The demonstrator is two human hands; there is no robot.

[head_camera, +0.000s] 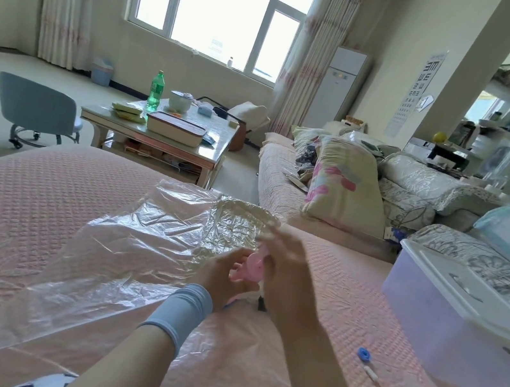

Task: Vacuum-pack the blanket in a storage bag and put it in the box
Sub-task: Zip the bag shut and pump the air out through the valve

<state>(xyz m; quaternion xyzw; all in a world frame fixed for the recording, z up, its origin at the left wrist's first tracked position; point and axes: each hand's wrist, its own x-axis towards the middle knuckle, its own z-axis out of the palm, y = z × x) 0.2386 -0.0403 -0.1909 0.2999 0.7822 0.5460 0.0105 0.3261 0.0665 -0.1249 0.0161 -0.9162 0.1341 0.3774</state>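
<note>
While the left hand (226,273) grips a pink part (251,265) on the bag (124,239), the blurred right hand (287,276), grip unclear, sits beside it; box (449,313) lies rightward.

We see the storage bag (123,249) as thin clear plastic, glossy and heavily crinkled, lying on a bed cover (28,189) of matt pink cloth with a quilted, pebbly texture. The pink piece (251,265) looks like smooth moulded plastic. The box (433,328) is frosted translucent plastic under a smooth white lid (467,289). The wrist sleeve (183,309) is soft pale-blue knit; the tabletop (217,150) shines glassy.
</note>
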